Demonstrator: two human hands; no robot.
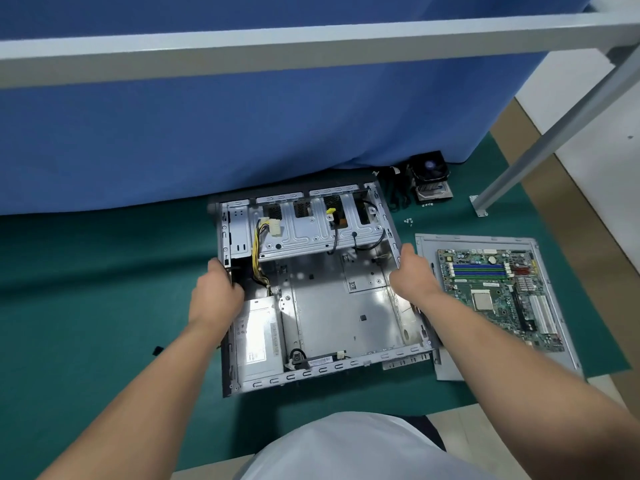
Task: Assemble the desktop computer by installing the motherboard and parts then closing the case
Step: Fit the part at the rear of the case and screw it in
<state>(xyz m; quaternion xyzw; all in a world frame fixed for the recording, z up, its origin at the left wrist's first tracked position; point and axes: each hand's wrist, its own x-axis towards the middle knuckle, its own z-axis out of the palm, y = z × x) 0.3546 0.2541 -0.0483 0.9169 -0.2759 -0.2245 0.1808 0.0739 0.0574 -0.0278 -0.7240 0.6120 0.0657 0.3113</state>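
Both my arms reach forward, bare to the elbow. My left hand [216,294] curls its fingers over the case's [332,306] left wall; my right hand [414,271] grips the right wall, thumb up.

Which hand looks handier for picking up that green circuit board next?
Right. The right hand grips the open case's right wall, next to the motherboard lying on the grey panel. The left hand holds the far wall.

I can't read any text here — the label [254,336] on the near-left power supply [256,344] is blurred, the board [498,296] markings too small.
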